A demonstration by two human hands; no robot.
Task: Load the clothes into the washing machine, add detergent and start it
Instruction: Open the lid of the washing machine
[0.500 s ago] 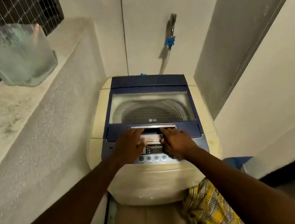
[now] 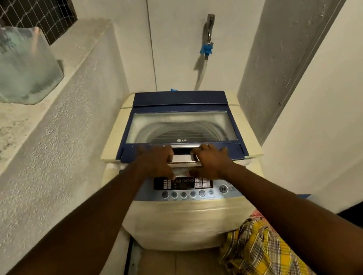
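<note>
Left hand [image 2: 156,163] and right hand [image 2: 211,160] each grip an end of the lid handle [image 2: 184,158]. Best to lift evenly, both sides together.

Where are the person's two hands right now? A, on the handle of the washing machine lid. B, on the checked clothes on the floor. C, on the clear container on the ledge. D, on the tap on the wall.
A: the left hand and the right hand both curl their fingers on the lid handle at the front of the washing machine.
</note>
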